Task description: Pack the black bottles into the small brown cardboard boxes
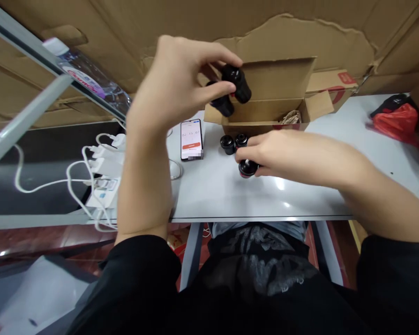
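Observation:
My left hand is raised above the far side of the table, closed around two small black cylinders with a bit of red between them. Below it on the right, an open cardboard box has its lid flap up and crumpled brown paper inside. My right hand is lower, in front of the box, with its fingers wrapped round another black cylinder with a shiny round top and a red band. Two similar cylinders, one black and one partly behind my right fingers, stand upright beside it.
A phone showing a timer lies left of the cylinders. White chargers and cables crowd the left. A plastic bottle lies along the metal frame. A red plastic bag sits at the right; cardboard stands behind.

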Tool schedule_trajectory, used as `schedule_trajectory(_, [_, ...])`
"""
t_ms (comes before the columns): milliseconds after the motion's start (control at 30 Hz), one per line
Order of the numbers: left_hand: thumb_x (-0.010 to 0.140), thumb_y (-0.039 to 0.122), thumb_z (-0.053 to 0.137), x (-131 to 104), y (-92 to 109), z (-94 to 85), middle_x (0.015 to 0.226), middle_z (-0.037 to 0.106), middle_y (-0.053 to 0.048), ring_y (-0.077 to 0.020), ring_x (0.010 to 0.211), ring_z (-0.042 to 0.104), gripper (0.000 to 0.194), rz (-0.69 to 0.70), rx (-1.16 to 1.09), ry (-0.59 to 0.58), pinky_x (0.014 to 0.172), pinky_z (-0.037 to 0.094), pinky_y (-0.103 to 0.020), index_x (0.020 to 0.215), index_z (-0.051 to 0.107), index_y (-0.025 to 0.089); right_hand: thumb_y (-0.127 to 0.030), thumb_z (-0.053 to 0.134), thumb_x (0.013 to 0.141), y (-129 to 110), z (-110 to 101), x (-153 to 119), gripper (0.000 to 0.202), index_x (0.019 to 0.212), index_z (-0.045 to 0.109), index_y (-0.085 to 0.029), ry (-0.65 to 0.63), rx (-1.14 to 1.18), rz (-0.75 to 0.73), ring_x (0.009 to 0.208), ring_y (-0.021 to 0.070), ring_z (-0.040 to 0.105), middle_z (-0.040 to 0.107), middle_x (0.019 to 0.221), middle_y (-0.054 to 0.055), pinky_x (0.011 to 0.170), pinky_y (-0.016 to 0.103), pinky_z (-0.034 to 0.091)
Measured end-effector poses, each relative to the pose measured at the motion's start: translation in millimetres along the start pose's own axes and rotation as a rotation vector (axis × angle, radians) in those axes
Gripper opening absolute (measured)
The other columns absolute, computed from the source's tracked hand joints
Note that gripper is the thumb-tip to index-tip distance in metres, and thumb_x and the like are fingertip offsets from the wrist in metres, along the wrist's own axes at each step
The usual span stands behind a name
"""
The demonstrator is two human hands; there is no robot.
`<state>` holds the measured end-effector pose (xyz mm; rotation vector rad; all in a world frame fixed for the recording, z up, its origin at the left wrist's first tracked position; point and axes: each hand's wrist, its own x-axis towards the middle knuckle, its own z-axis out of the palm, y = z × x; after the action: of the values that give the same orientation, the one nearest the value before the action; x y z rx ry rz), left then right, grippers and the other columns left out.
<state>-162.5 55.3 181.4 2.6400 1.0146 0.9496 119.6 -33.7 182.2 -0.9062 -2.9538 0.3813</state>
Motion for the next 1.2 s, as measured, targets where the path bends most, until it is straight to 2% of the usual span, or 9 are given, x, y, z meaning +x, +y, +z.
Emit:
schedule_trajectory(100, [0.106, 0.081, 0.093, -32, 16, -31.6, 0.118, 0.099, -0.009, -0.0377, 0.097, 0.095, 0.064, -0.004, 0.057, -0.095, 0.095, 0.082, -0.065, 0.148, 0.098, 0.033, 0.000, 0.069, 0.113, -7, 25, 9, 0.027, 0.119, 0.085, -0.022, -0.166, -0.040, 0.055, 0.075, 0.0206, 0.070, 0.084, 0.107, 0.008, 0.069, 0.038, 0.033])
schedule_trajectory(200, [0.116, 0.077, 0.083, -70, 32, -37.5, 0.129, 0.101, -0.004, -0.0350, 0.097, 0.097, 0.052, -0.005, 0.069, -0.236, 0.090, 0.085, -0.062, 0.152, 0.097, 0.041, -0.003, 0.067, 0.116, -2, 42, 5, 0.026, 0.124, 0.083, -0.021, -0.141, -0.011, 0.106, 0.078, 0.0208, 0.069, 0.083, 0.112, 0.009, 0.071, 0.038, 0.031])
schedule_trajectory(333, [0.129, 0.064, 0.069, -112, 41, -1.5, 0.137, 0.098, -0.004, -0.0311, 0.112, 0.097, 0.042, -0.094, -0.010, -0.386, 0.108, 0.083, -0.051, 0.151, 0.096, 0.041, -0.009, 0.078, 0.118, 12, 53, -14, 0.024, 0.139, 0.082, -0.019, -0.144, 0.007, 0.140, 0.096, 0.0270, 0.079, 0.084, 0.129, 0.013, 0.074, 0.036, 0.038])
schedule_trajectory(467, [0.134, 0.045, 0.063, -128, 42, 48.8, 0.151, 0.094, -0.009, -0.0310, 0.128, 0.095, 0.040, -0.040, 0.006, -0.459, 0.116, 0.079, -0.046, 0.162, 0.091, 0.037, -0.014, 0.080, 0.122, 24, 56, -28, 0.030, 0.152, 0.080, -0.018, -0.081, -0.019, 0.155, 0.108, 0.0312, 0.084, 0.086, 0.135, 0.014, 0.077, 0.037, 0.043])
schedule_trajectory(600, [0.135, 0.035, 0.057, -132, 39, 78.0, 0.167, 0.087, -0.016, -0.0358, 0.146, 0.089, 0.046, 0.038, 0.106, -0.391, 0.115, 0.079, -0.050, 0.173, 0.083, 0.035, -0.015, 0.079, 0.125, 32, 65, -34, 0.035, 0.160, 0.080, -0.018, -0.041, -0.059, 0.092, 0.112, 0.0315, 0.086, 0.088, 0.139, 0.015, 0.077, 0.037, 0.048])
schedule_trajectory(767, [0.133, 0.035, 0.067, -143, 23, 97.7, 0.162, 0.086, -0.019, -0.0369, 0.147, 0.085, 0.048, 0.097, 0.089, -0.262, 0.123, 0.076, -0.058, 0.181, 0.075, 0.033, -0.019, 0.079, 0.125, 44, 84, -39, 0.043, 0.169, 0.078, -0.018, 0.081, -0.113, 0.047, 0.115, 0.0332, 0.087, 0.090, 0.138, 0.016, 0.082, 0.038, 0.056])
schedule_trajectory(933, [0.125, 0.056, 0.083, -148, 9, 108.9, 0.165, 0.084, -0.020, -0.0430, 0.151, 0.077, 0.061, 0.086, 0.044, -0.124, 0.131, 0.069, -0.072, 0.183, 0.073, 0.039, -0.023, 0.079, 0.123, 53, 99, -45, 0.067, 0.188, 0.062, -0.021, 0.185, -0.112, 0.021, 0.122, 0.0354, 0.088, 0.091, 0.140, 0.016, 0.089, 0.041, 0.064])
schedule_trajectory(1100, [0.106, 0.089, 0.093, -143, 11, 104.7, 0.185, 0.072, -0.019, -0.0533, 0.172, 0.062, 0.084, -0.044, 0.057, -0.165, 0.150, 0.047, -0.088, 0.176, 0.078, 0.046, -0.033, 0.078, 0.123, 56, 94, -51, 0.051, 0.172, 0.072, -0.019, 0.230, -0.064, 0.021, 0.137, 0.0416, 0.081, 0.088, 0.145, 0.021, 0.105, 0.051, 0.070])
schedule_trajectory(1200, [0.091, 0.103, 0.097, -129, 11, 96.5, 0.199, 0.059, -0.017, -0.0583, 0.190, 0.044, 0.107, -0.081, 0.057, -0.172, 0.159, 0.032, -0.091, 0.179, 0.074, 0.047, -0.047, 0.079, 0.124, 62, 87, -53, 0.056, 0.173, 0.072, -0.022, 0.275, -0.041, 0.000, 0.148, 0.0467, 0.073, 0.085, 0.153, 0.022, 0.122, 0.064, 0.065])
